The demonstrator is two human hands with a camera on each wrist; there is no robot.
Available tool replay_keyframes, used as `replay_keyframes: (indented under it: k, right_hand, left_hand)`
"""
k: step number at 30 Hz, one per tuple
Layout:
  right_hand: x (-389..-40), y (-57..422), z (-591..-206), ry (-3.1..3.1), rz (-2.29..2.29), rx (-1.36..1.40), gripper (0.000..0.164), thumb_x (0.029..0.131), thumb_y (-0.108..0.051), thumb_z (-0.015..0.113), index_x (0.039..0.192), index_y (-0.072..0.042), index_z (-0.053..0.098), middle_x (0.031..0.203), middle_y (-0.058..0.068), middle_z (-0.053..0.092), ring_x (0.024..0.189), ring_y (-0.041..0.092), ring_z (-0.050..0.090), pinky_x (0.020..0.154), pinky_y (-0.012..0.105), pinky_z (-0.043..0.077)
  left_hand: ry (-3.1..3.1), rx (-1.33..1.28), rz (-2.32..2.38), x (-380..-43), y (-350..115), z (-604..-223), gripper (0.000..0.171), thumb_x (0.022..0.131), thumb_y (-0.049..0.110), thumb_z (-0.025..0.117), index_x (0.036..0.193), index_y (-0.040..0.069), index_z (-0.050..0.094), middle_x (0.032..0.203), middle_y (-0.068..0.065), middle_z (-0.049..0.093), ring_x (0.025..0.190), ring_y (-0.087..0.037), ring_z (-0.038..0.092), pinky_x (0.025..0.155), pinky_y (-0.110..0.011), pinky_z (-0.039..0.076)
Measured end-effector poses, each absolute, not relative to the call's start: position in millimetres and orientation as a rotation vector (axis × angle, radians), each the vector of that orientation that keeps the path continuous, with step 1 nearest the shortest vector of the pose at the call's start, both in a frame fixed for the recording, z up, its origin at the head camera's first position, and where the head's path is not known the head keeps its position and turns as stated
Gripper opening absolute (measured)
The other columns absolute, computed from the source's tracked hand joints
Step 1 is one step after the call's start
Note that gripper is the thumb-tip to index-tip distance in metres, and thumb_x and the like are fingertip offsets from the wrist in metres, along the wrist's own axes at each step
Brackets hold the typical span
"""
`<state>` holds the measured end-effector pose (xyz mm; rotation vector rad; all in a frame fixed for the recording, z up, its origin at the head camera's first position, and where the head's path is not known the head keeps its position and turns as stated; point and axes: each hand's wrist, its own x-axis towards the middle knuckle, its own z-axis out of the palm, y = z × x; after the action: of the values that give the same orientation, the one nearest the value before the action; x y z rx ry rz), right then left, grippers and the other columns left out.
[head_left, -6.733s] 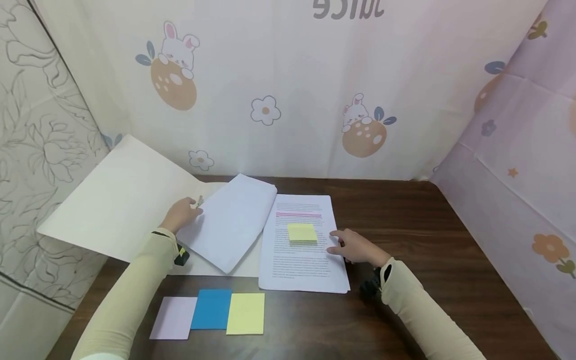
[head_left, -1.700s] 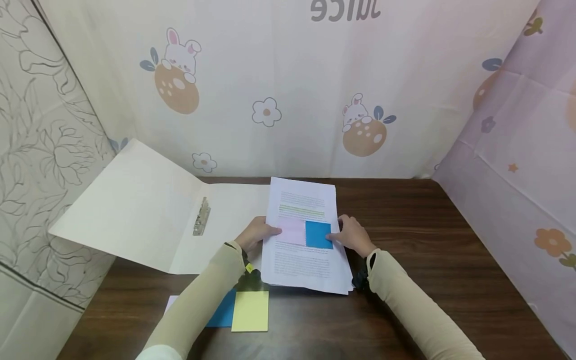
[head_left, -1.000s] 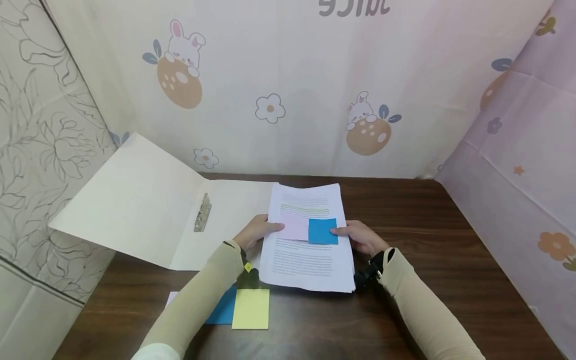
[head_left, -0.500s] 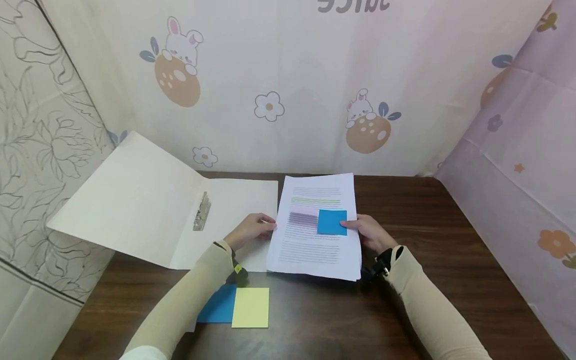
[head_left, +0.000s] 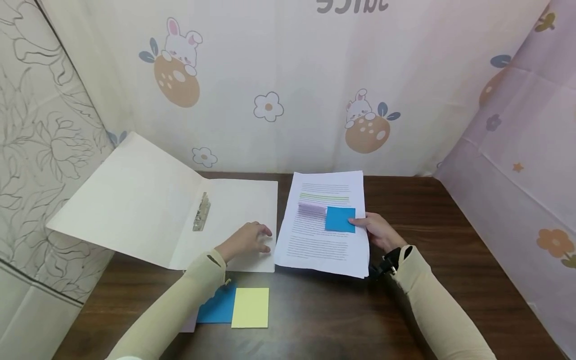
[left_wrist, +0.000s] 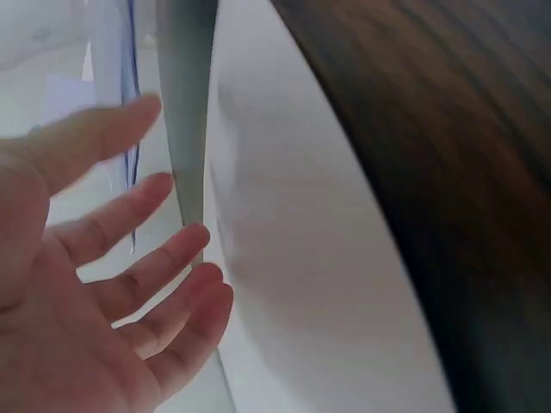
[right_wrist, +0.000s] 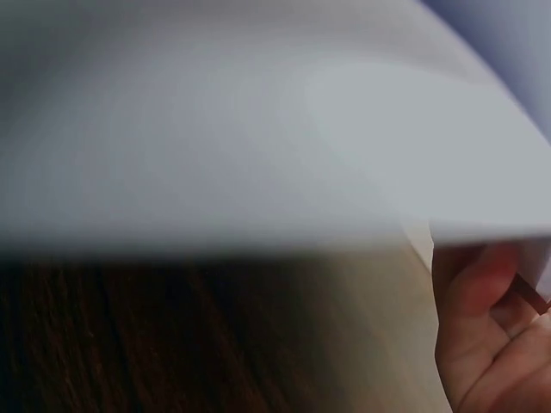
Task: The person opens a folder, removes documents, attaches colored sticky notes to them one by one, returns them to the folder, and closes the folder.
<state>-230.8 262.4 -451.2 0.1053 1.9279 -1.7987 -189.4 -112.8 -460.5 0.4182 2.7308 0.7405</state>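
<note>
My right hand [head_left: 380, 231] grips the right edge of a stack of printed paper [head_left: 317, 252], its thumb on top over a blue sticky note [head_left: 340, 219]. Left of that note, a pale lilac sticky note [head_left: 312, 208] stands partly lifted from the page, under green-highlighted lines. My left hand [head_left: 246, 240] hovers over the right panel of an open white folder [head_left: 240, 200], apart from the paper, with relaxed, spread fingers. In the left wrist view its fingers [left_wrist: 142, 284] hold nothing. Paper blurs across the right wrist view, where part of my right hand [right_wrist: 486, 335] shows.
The folder's metal clip [head_left: 201, 212] lies along its spine, and its cover [head_left: 130, 200] leans up at left. Near the front are yellow [head_left: 250, 307] and blue [head_left: 218, 305] sticky pads and a lilac one [head_left: 189, 322], partly under my left sleeve. A printed curtain [head_left: 306, 140] hangs behind the table.
The paper stack has moved right, off the folder, with my right hand on it. My left hand has let go of the stack's left edge and drawn back left. The lilac note has lifted.
</note>
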Motion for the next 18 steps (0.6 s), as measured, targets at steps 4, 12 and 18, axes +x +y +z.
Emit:
replay_keyframes:
  k: [4,12,18]
  right_hand:
    - [-231,263,-451,1.922,-1.802,0.118,0.064,0.094,-0.024,0.064,0.146,0.001,0.036,0.097,-0.008,0.073,0.091,0.013,0.072,0.081,0.033,0.058]
    - [-230,265,-455,1.928,-1.791,0.107,0.062,0.095,-0.023,0.063,0.146,0.002,0.037,0.098,-0.008,0.073,0.092,0.013,0.072,0.081,0.033,0.058]
    - [-229,264,-456,1.929,-1.777,0.099,0.062,0.095,-0.024,0.063,0.146,0.000,0.037,0.100,-0.007,0.073,0.093,0.014,0.072,0.083,0.035,0.058]
  left_hand:
    - [2.782,0.495,0.586,-182,-114,-464,0.055,0.074,0.031,0.084,0.122,0.014,0.065,0.137,-0.012,0.056,0.133,-0.034,0.044,0.111,-0.049,0.038]
    - [2.795,0.566,0.456,-162,-118,-466,0.072,0.072,0.041,0.084,0.135,0.021,0.055,0.146,-0.009,0.047,0.139,-0.031,0.037,0.110,-0.054,0.038]
    - [2.818,0.503,0.484,-160,-128,-464,0.063,0.079,0.039,0.078,0.134,0.018,0.056,0.146,-0.011,0.047,0.138,-0.033,0.039,0.111,-0.053,0.038]
